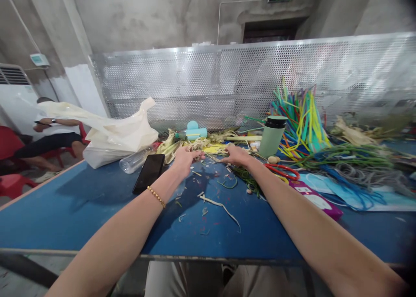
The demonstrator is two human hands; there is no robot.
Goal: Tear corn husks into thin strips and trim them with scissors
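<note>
The left hand (pixel 188 156) is partly open, with its fingers reaching into a messy pile of dry plant strips (pixel 224 136). The right hand (pixel 237 155) points its bent fingers down at the near side of the pile. I cannot tell if either hand pinches a piece.

The pile is just left of the green flask (pixel 272 137), and the right hand is between them. The strips look thin and very light, so a puff of air might move them. They seem dry and a bit stiff, and may crack if bent hard. A soft pinch at the thick end looks best, since the thin ends could tear.

One long pale strip (pixel 212 200) lies on the blue table (pixel 107 219), left of the flask and closer to the person. The black phone (pixel 148 173) is farther left of the flask. Bright strips (pixel 307 124) stand right behind and to the right of the flask.
</note>
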